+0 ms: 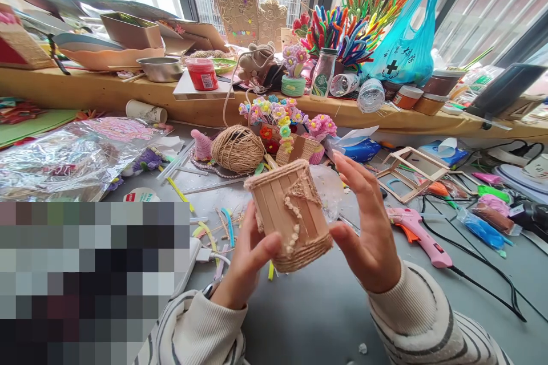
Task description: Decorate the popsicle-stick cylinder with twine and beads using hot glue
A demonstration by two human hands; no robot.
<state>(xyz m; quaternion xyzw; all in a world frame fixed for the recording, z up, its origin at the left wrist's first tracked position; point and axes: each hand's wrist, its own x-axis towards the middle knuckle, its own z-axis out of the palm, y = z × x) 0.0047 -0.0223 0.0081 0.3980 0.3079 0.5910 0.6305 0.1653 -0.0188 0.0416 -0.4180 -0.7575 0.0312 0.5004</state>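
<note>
My left hand [252, 254] grips a small craft-stick pot [278, 217] from its left side, thumb on the front and the other fingers behind. Twine wraps the pot's top and bottom edges, and a string of pale beads winds down its front below a twine-covered corner. The pot is held tilted above the grey table [308, 313]. At its right, my right hand [363, 222] is open, fingers spread upward, with the thumb close to the lower right edge; whether it touches I cannot tell.
A pink glue gun [422, 236] lies to the right, its black cord trailing. Behind the pot are a ball of twine [238, 149] and pipe-cleaner flowers [274, 114]. Colored scraps [229, 227] litter the left middle. A crowded wooden ledge [154, 91] runs along the window. The lower left is pixelated.
</note>
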